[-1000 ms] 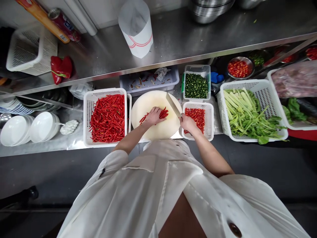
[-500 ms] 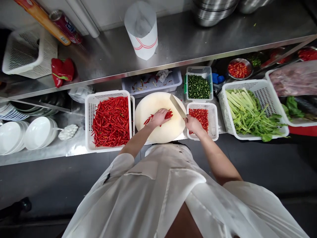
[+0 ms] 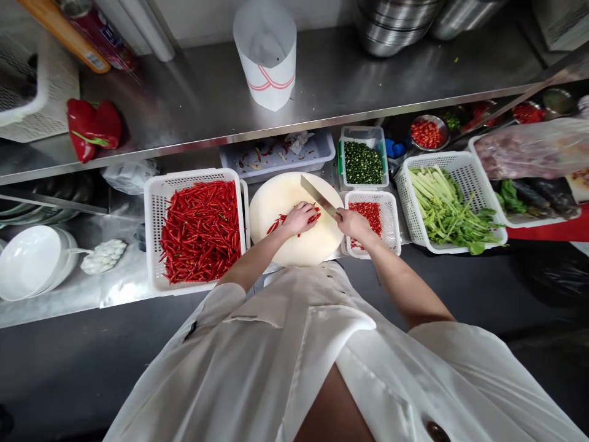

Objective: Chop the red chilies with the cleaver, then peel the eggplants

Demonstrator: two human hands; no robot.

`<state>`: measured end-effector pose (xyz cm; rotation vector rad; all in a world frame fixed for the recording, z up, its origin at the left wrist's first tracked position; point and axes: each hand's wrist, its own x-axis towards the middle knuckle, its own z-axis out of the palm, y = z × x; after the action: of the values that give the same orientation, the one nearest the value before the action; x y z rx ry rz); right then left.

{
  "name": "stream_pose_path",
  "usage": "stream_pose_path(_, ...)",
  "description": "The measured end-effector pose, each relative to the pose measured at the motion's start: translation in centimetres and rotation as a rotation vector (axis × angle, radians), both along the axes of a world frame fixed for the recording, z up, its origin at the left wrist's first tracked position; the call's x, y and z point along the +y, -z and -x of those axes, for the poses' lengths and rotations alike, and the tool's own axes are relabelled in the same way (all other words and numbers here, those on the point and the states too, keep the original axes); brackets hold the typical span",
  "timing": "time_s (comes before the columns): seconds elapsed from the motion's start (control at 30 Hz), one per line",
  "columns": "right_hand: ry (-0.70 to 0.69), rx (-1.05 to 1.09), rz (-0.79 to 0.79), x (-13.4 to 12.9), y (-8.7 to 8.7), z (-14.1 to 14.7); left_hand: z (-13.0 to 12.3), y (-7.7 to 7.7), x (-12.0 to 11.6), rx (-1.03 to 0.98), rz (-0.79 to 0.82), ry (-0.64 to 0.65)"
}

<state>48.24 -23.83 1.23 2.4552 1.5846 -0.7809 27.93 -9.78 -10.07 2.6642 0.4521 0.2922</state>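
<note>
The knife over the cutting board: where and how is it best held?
The knife is probably best gripped at its handle end, from the person's near right side, as the right hand does, hiding most of the handle. Its broad blade slants away leftward over the cutting board, so that approach should stay clear of the edge.

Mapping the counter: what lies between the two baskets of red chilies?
The head view shows a white rim, then the cutting board, with red chilies, the left hand and knife blade on or over it.
</note>
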Motion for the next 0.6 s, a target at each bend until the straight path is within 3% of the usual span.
stream_pose_path(0.27,0.005,0.046,0.054,4.0,0.6,1.5,-0.6,-0.1,0.0,0.066,0.074,-0.018)
stream_pose_path(0.6,0.004,0.052,0.031,4.5,1.6,2.5,-0.1,0.0,0.2,0.06,0.097,-0.002)
